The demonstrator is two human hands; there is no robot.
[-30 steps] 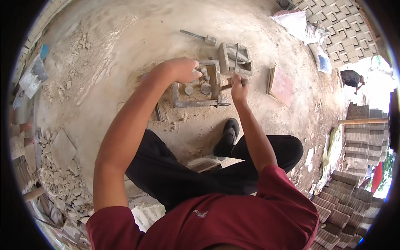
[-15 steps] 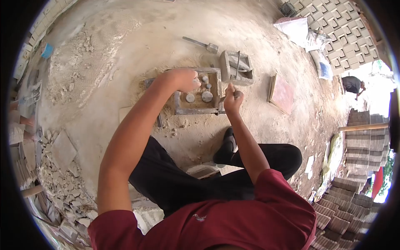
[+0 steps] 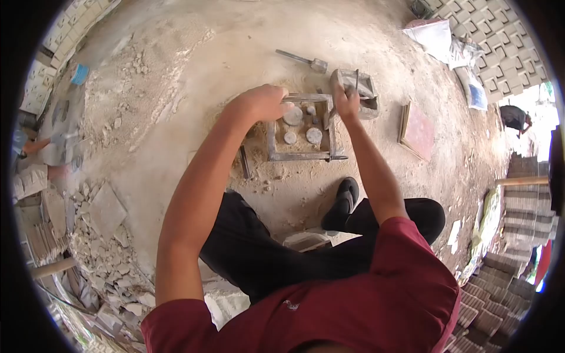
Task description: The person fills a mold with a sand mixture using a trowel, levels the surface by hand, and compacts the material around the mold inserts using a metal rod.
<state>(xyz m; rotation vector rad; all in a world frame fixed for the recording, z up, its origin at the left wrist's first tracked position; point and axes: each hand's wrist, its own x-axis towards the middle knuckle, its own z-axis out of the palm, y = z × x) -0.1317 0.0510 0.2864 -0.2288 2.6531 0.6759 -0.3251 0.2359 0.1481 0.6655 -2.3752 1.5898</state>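
Observation:
A grey rectangular moulding frame (image 3: pixel 301 156) lies on the ground over pale sand, with several round discs inside, including a large white disc (image 3: pixel 313 136). My left hand (image 3: pixel 268 103) is at the frame's upper left corner, its fingers and thumb on either side of the top bar. A large grey disc (image 3: pixel 292 116) lies just inside, close to the thumb. At the right bar, my right hand (image 3: pixel 346 105) is closed around a small flat-bladed tool (image 3: pixel 331 118), blade pointing down. Right behind that hand stands an open grey box (image 3: pixel 369 113) with a rod across it.
A small shovel (image 3: pixel 303 60) lies beyond the frame, and a dark bar (image 3: pixel 244 162) nearer me. To the right are a reddish board (image 3: pixel 418 130) and white sacks (image 3: pixel 432 40). Rubble (image 3: pixel 103 253) lies at left. Other people are at both edges.
The view has shifted, moving the scene rightward. My left hand has drawn back to the frame's corner, uncovering the large grey disc. My right hand has moved up along the right bar.

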